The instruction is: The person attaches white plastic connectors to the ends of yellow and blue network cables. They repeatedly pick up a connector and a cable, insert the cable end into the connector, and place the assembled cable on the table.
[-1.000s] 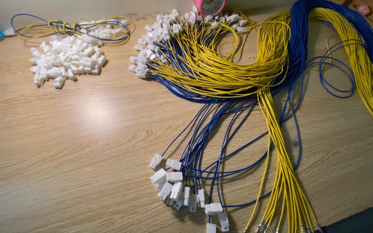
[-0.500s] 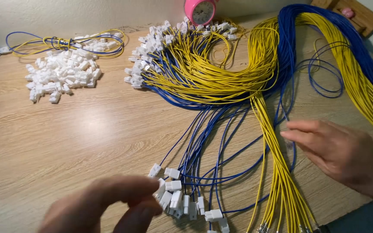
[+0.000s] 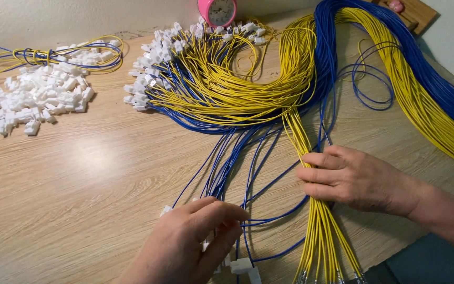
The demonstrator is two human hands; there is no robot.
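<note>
At lower centre, left hand [image 3: 187, 247] pinches blue wires [image 3: 227, 168]; right hand [image 3: 356, 179] lies flat, fingers together, gripping nothing, on one yellow wire bundle [image 3: 319, 231], running bottom to top. Two hands.

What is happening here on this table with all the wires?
A person works at a wooden table covered with wires. The right hand rests on a bundle of yellow wires. The left hand reaches among blue wires tipped with white connectors. A pile of loose white connectors lies at the far left.
</note>
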